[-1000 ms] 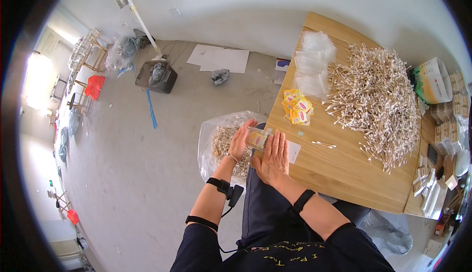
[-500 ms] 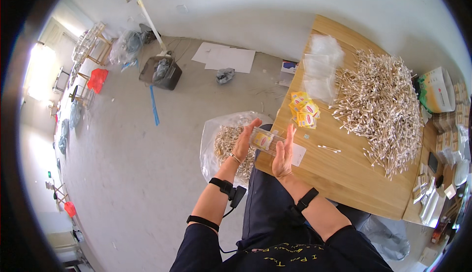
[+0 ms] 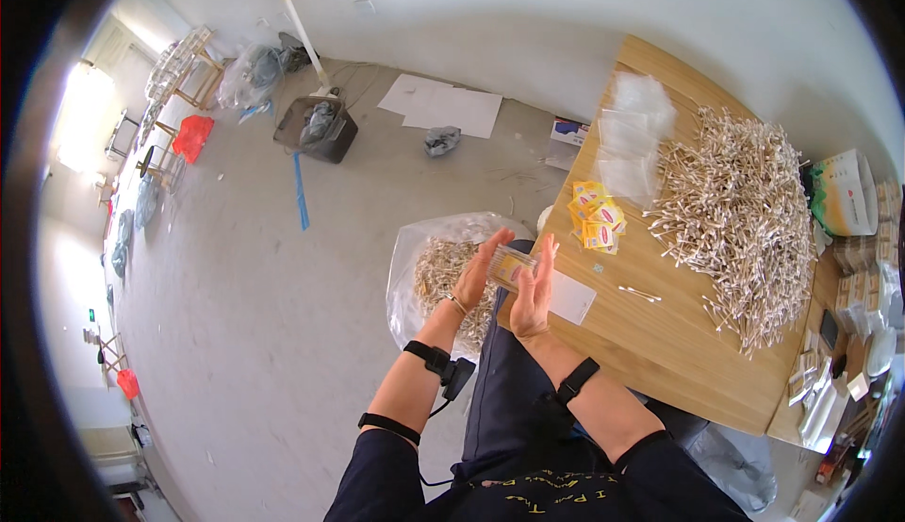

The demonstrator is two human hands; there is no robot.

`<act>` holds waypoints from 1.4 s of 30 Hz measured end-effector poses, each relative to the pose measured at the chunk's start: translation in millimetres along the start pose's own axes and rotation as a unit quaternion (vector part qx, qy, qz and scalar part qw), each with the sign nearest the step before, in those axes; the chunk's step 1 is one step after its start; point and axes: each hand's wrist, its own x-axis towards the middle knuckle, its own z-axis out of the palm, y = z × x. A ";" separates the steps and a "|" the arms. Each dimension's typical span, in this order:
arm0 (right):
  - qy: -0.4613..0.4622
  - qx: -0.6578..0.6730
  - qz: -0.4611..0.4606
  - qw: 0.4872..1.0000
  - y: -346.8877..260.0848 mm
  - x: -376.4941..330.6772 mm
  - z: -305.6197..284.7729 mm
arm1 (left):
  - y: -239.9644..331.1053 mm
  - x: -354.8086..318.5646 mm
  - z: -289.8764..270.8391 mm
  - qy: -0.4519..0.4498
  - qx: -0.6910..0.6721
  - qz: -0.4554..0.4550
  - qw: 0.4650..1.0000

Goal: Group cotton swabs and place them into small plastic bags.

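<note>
Between my two palms I hold a small clear packet of cotton swabs (image 3: 510, 265) at the near left corner of a wooden table (image 3: 660, 352). My left hand (image 3: 477, 272) presses on its left side and my right hand (image 3: 534, 286) stands edge-up against its right side. A large heap of loose cotton swabs (image 3: 740, 211) covers the far right of the table. Yellow label cards (image 3: 596, 218) lie in a small stack beside a pile of empty clear bags (image 3: 630, 135). A white card (image 3: 572, 298) lies just right of my right hand.
A big clear plastic sack (image 3: 415, 281) of filled packets sits on the concrete floor under my hands. Boxes and stacked packs (image 3: 853, 239) crowd the table's right end. Farther off on the floor are a dark bin (image 3: 316, 131), white sheets (image 3: 443, 107) and a lamp stand (image 3: 297, 22).
My hands have closed in around the packet and risen slightly; the right hand turned from lying flat to standing on edge against it.
</note>
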 end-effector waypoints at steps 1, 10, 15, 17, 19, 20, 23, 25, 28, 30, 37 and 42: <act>-0.001 0.001 -0.002 1.000 1.8 0.1 1.2 | -1.7 0.1 0.0 -0.003 -0.015 0.002 1.000; -0.013 -0.022 -0.013 1.000 7.1 1.0 7.6 | -1.8 -0.6 3.1 -0.006 -0.053 -0.008 0.999; -0.018 -0.026 -0.026 0.999 10.2 1.2 4.4 | 1.6 2.3 5.1 -0.010 -0.079 -0.020 0.997; -0.047 -0.037 -0.019 0.998 9.1 1.6 0.0 | 4.7 2.4 0.7 0.005 -0.010 -0.048 0.999; -0.068 -0.079 -0.035 0.994 7.1 0.3 -20.1 | 4.5 1.1 -1.5 0.084 0.077 -0.021 0.993; -0.093 -0.120 -0.050 0.987 3.1 1.8 -34.3 | 7.4 -0.6 -1.5 0.167 0.161 0.006 0.973; 0.001 -0.383 -0.097 0.919 -14.6 7.8 -105.0 | 29.6 -7.3 13.0 0.259 0.356 0.078 0.894; 0.049 -0.508 -0.093 0.855 -13.6 6.4 -150.3 | 40.0 -3.7 37.4 0.218 0.389 0.143 0.884; 0.073 -0.485 -0.119 0.863 15.9 -4.5 -205.3 | 48.3 -2.9 97.2 0.090 0.427 0.225 0.871; 0.042 -0.456 -0.088 0.885 30.5 -18.0 -213.1 | 40.1 -7.9 138.9 -0.016 0.438 0.236 0.867; 0.035 -0.396 -0.093 0.913 16.9 -41.0 -255.6 | -4.5 -9.1 208.0 -0.077 0.467 0.226 0.851; 0.270 -0.546 0.052 0.791 8.6 -16.8 -358.6 | -4.9 -17.2 232.1 -0.115 0.466 0.245 0.842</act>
